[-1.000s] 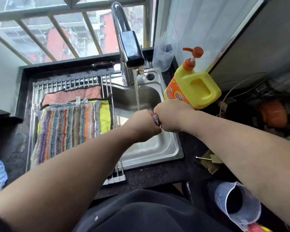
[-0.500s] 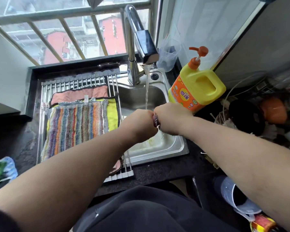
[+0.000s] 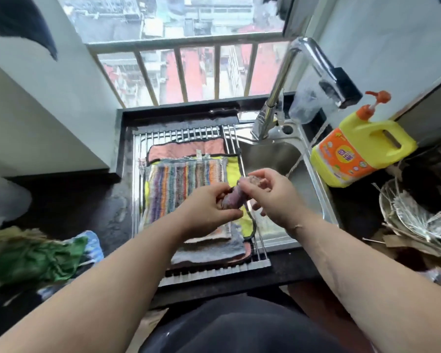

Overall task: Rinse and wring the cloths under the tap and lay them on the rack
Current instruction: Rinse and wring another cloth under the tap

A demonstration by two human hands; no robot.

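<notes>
Both hands have moved from under the tap [image 3: 313,62] toward 9 o'clock, over the rack's [image 3: 183,133] right edge. The left hand [image 3: 209,208] grips the twisted purple cloth [image 3: 233,200]. The right hand [image 3: 273,197] pinches its upper end, fists no longer pressed together.

Both my forearms stretched forward, my left hand [image 3: 207,209] curled round one end of the twisted cloth [image 3: 233,199], my right hand [image 3: 270,194] pinching the other end

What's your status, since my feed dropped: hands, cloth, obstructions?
Left hand and right hand gripping twisted purple cloth. Held above rack edge. Striped cloth covers rack middle.
</notes>
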